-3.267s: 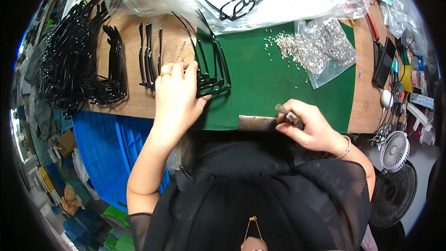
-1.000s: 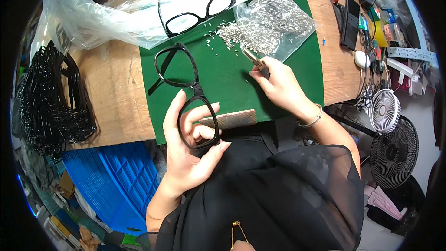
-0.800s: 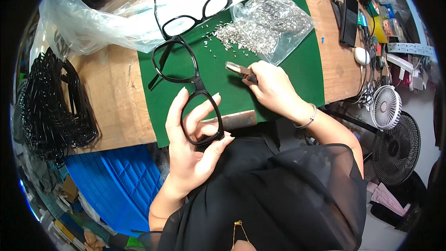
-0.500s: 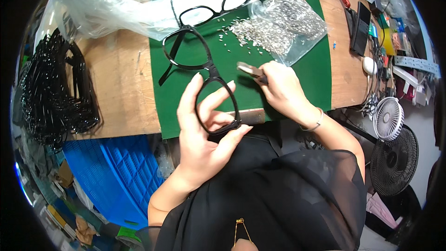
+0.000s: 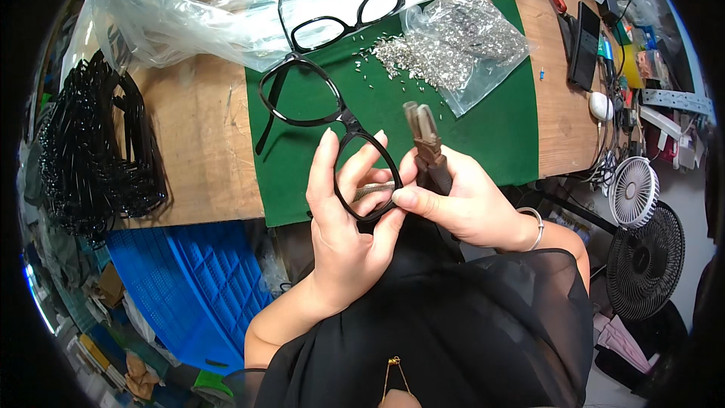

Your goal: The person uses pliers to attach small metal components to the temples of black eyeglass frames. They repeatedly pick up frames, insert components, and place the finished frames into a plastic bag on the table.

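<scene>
Left hand [image 5: 343,234]: grip closed on the black spectacle frame [image 5: 332,143], fingers spread behind the near lens ring and thumb at its lower rim, holding it up over the near edge of the worktop.
Right hand [image 5: 461,200]: grip wrapped round the handles of small pliers [image 5: 424,140]; thumb and forefinger also meet at the right rim of the near lens ring. The plier tips point away from the person, jaws close together; whether they hold anything I cannot tell.
Black spectacle frame: near ring is in both hands; far ring and one folded arm hang over the green mat [image 5: 483,132].
Green mat: lies on the wooden worktop [image 5: 196,143], reaching its near edge.
Small metal parts [image 5: 393,57]: scattered on the mat's far part, spilling from a clear bag [image 5: 472,38].
Second black frame [image 5: 343,19]: beyond the first, partly on crumpled clear plastic sheeting [image 5: 196,7].
Far left: pile of black frames [image 5: 94,151] at the worktop's edge, above a blue crate [image 5: 177,279].
Far right: small white fan [image 5: 633,190], near a dark phone [image 5: 584,34].
</scene>
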Demonstrator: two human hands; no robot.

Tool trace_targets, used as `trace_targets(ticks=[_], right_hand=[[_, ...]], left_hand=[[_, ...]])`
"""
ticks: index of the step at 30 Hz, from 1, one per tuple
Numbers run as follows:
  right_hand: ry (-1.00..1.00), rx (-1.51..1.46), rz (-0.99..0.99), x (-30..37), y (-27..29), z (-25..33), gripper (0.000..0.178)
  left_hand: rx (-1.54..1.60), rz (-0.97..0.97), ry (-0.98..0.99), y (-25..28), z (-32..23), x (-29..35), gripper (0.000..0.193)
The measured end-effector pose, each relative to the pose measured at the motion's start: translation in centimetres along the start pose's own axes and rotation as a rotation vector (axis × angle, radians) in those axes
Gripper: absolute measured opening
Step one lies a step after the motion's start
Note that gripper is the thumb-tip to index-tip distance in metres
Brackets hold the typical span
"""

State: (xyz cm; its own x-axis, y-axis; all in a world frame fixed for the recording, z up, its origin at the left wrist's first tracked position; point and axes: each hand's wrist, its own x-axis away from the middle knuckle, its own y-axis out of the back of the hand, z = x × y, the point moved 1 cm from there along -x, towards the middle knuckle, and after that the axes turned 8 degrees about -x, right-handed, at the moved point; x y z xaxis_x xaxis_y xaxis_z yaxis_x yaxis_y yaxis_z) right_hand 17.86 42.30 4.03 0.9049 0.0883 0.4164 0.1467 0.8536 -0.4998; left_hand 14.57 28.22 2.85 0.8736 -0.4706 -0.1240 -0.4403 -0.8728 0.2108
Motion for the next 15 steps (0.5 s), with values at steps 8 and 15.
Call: trace_targets(ticks=[8, 15], right_hand=[[-0.006, 0.092, 0.096, -0.1, -0.8, 0.8, 0.017], [-0.003, 0.176, 0.109, -0.2, -1.1, 0.6, 0.017]], left_hand=[[0.268, 0.099, 0.131, 1.2, -0.4, -0.2, 0.084], [0.256, 0.052, 0.108, 1.3, -0.3, 0.3, 0.085]])
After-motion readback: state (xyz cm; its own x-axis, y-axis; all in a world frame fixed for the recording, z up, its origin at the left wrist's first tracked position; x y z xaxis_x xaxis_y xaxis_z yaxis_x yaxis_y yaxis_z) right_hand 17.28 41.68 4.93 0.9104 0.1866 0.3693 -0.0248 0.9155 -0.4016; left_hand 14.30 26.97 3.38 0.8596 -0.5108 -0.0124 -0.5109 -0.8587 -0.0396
